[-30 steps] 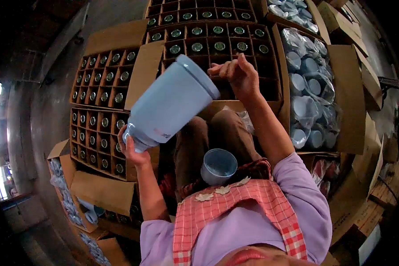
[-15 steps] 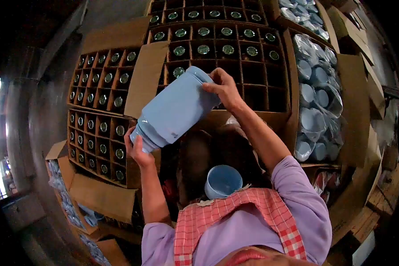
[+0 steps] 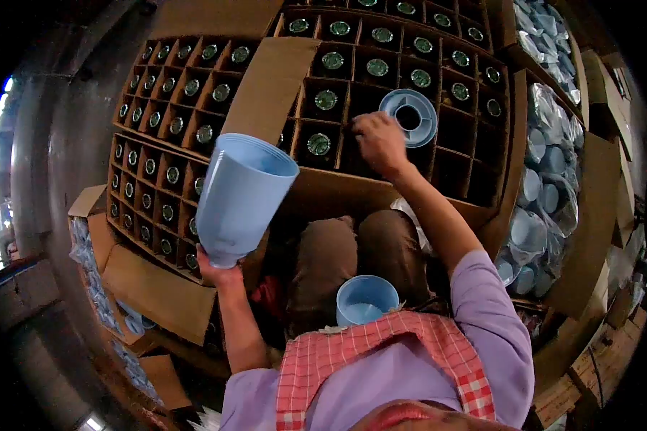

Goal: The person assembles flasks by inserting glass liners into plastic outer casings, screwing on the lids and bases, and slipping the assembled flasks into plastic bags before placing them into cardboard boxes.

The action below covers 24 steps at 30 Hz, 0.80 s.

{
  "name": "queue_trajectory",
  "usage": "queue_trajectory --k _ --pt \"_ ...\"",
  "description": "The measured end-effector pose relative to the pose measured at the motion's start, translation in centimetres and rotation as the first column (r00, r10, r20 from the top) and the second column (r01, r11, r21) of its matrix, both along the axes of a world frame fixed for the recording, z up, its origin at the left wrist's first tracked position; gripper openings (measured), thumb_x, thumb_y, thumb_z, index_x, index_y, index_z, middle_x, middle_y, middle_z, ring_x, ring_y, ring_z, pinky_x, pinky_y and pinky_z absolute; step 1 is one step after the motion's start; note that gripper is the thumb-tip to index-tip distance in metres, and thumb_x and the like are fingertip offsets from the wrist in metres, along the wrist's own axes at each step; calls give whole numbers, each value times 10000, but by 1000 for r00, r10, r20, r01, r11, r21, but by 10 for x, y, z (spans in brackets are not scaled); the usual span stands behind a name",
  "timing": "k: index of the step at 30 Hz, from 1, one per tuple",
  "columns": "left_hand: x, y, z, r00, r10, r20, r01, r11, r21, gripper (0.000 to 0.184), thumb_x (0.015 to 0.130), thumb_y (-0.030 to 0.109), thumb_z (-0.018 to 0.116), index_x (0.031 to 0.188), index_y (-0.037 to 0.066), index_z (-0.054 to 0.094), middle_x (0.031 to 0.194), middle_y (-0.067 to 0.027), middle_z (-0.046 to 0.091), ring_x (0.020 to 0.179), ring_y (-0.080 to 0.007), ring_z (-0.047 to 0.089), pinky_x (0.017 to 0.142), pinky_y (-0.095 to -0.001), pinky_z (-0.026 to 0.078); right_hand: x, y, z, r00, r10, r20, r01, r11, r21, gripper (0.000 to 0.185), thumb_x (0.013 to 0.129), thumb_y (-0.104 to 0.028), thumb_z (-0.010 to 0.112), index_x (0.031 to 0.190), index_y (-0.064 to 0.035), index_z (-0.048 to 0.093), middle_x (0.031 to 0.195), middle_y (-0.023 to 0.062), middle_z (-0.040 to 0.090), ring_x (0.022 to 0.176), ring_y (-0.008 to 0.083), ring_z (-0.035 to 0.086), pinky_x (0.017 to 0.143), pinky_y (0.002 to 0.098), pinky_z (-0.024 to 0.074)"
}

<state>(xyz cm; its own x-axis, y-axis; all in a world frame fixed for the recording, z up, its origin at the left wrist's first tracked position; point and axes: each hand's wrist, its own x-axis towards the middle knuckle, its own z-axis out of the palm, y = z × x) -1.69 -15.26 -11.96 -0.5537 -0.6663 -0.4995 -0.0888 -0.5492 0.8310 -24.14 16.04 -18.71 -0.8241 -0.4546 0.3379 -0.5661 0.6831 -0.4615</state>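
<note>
While our L hand [image 3: 221, 271] is closed round the narrow neck of the blue container [image 3: 241, 201], w/ fingers wrapped under & about the base end, our R hand [image 3: 382, 147] is part open, fingers loosely curled over the divided carton [image 3: 456, 161]. We see nothing held in the R hand; its fingers point away from the ringed blue lid [image 3: 410, 117], which sits right beside it on the dividers. Whether hand & lid touch, we can't tell.

Vs. the earlier frames, the wide end of the blue container is now uncovered: we had a rimmed cover on it, & half a sec. ago our R hand was gripping that end. Now the two are apart, the lid shows on the carton, & the container is more upright, mouth up, leaning a bit toward our R side.

Rel. to the grip, the container's body rises above our L hand, w/ the open mouth at the far end from our fingers, & it's near the raised carton flap [image 3: 273, 93]. The small blue cup [image 3: 366, 302] is on our lap, well apart from both hands. Bottles w/ shiny round tops [image 3: 318, 144] fill many compartments, & bagged blue cups [image 3: 532, 187] fill the box on our R.
</note>
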Motion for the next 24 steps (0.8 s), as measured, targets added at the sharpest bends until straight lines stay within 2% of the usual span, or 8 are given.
queue_trajectory --k 2,4,10,14,16,18,20,24 --pt "14 -17 -1 987 -147 -63 145 989 -29 497 860 483 295 1183 145 463 1105 -70 534 790 -265 555 409 -366 391 -6 -39 -16 972 149 184 -145 989 -32 282 718 -51 573 999 -75 557 1057 117 586 1033 318 512 810 422 459" --pt "32 -36 -12 979 -142 -148 142 990 -9 487 852 474 315 1184 150 463 1106 -64 531 811 -261 549 430 -379 403 -13 -72 -28 912 205 356 -305 919 252 361 715 -45 557 1075 -56 532 1093 160 558 1059 333 498 833 423 456" --pt "34 -34 -2 971 215 -101 -211 976 46 479 844 447 356 1211 161 470 1136 -48 524 889 -259 557 483 -394 450 -24 -87 -78 945 294 144 -327 868 373 515 714 -132 623 1213 -111 494 1060 159 564 1037 351 502 791 433 486" --pt "90 -84 -45 968 0 -253 8 1000 30 516 848 446 369 1240 125 468 1197 -51 510 986 -288 553 585 -440 490 -29 -61 34 963 247 112 -249 969 4 598 590 -287 716 1142 -117 558 1029 147 587 982 329 541 805 396 479" --pt "111 -123 -84 992 -116 -49 83 896 -437 544 847 454 377 1241 88 458 1205 -75 503 1003 -294 545 658 -454 490 -42 -27 96 970 239 41 -219 934 -283 591 555 -218 774 1110 -118 597 957 134 615 919 277 584 777 363 491" --pt "103 -118 -73 995 -51 -84 7 888 -459 574 835 461 401 1237 56 453 1201 -101 504 1018 -295 537 729 -461 482 -40 4 167 799 424 428 -2 712 -702 585 578 -99 767 1134 -42 594 1048 93 626 913 152 584 801 286 478" --pt "62 -81 -8 936 187 -298 -198 980 -5 606 814 469 442 1230 28 452 1183 -127 511 1030 -290 529 797 -460 467 -31 37 224 767 426 480 10 740 -673 584 602 -145 678 1151 18 565 1041 107 624 900 159 595 816 288 481" --pt "44 -83 3 941 -16 -338 -30 991 -130 617 801 462 455 1230 18 454 1189 -136 510 1043 -290 523 830 -451 452 3 53 230 576 744 338 -39 439 -898 515 763 -296 503 1150 42 542 1094 176 583 995 228 571 904 313 423"
